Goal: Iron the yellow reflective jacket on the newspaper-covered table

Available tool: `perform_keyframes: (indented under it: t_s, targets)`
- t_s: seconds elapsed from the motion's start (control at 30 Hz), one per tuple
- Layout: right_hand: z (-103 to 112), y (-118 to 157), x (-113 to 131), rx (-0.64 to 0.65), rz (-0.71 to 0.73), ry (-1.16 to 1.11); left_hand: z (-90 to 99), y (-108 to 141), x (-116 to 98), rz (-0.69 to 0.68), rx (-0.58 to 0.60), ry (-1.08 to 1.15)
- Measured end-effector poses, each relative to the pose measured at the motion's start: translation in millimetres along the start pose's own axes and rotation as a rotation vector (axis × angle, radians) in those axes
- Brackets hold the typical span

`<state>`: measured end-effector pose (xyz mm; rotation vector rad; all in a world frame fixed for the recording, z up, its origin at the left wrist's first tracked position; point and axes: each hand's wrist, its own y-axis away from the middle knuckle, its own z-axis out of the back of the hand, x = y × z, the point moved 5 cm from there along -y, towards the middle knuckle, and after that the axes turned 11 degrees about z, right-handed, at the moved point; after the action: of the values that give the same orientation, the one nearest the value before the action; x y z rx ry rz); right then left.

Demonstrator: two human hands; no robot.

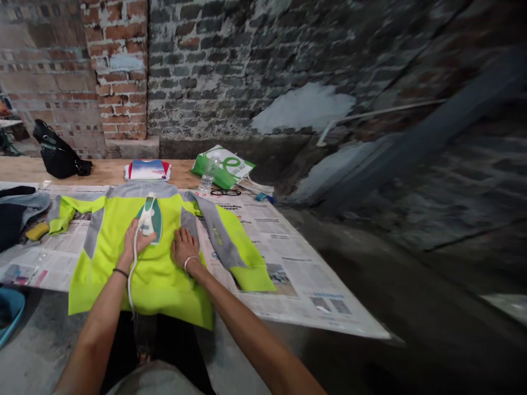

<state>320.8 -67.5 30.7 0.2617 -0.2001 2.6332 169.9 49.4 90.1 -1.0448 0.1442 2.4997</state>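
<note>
Brick walls (119, 71) with old white paint stand behind a wooden bench (99, 171). On the left hand (132, 244), the fingers (138, 236) are closed around the handle of a green and white steam iron (150, 219), which sits on the cloth. The right hand (185, 249) lies flat on the cloth, and its fingers (180, 237) are a little apart. A white cord (130, 280) goes down from the iron past the left wrist. Under both hands is a yellow and grey high-visibility shirt (142, 280), with the sleeves spread to both sides, lying on newspaper sheets (280, 263). Farther on the bench are a folded shirt (147, 170), a plastic water bottle (208, 174), a green and white bag (223, 167), black glasses (225, 192) and a black bag (55, 151).
</note>
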Motion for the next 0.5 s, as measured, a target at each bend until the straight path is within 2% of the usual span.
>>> perform_keyframes:
  t_s: [0.1,0.2,0.27,0.4,0.5]
  targets:
    - [11,1,-1,0.048,0.025,-0.011,-7.8,-39,-22,-0.027,0.003,0.012]
    - [21,14,-9,0.044,0.07,0.002,-9.5,-48,-28,-0.044,-0.005,0.027]
    - [20,28,-15,0.04,0.105,0.002,-8.7,-35,-22,-0.061,0.002,0.034]
    - [7,51,-27,0.019,0.099,-0.041,-8.4,11,-4,-0.104,0.032,0.032]
    - [2,54,-29,-0.012,0.091,-0.055,-15.3,26,-6,-0.136,0.065,0.021]
